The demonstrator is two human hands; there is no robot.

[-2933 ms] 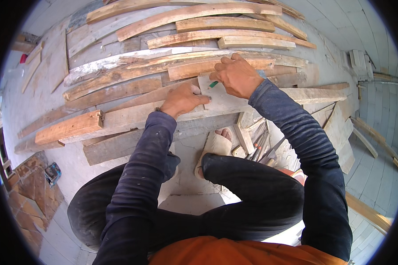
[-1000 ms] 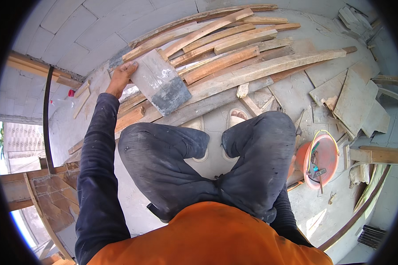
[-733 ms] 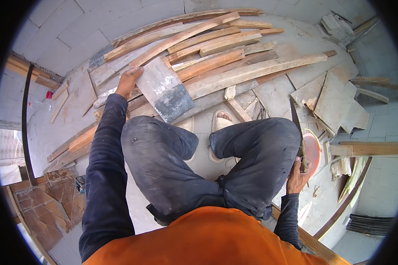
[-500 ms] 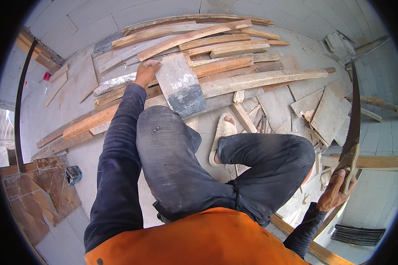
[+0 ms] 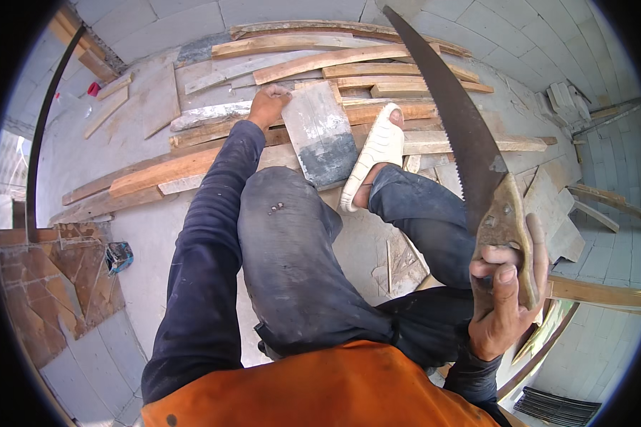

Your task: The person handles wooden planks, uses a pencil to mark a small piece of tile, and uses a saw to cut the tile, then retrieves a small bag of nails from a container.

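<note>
Closed round a just-raised dark metal handsaw, the right hand is equipped; the left hand pinches a grey rectangular board.

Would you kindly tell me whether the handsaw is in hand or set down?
In hand: the right hand grips the handle of the handsaw, its toothed blade pointing toward the picture's top.

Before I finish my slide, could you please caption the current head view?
The right hand holds a wooden-handled handsaw while the left hand grips a partly dark-grey board amid lengths of timber.
</note>
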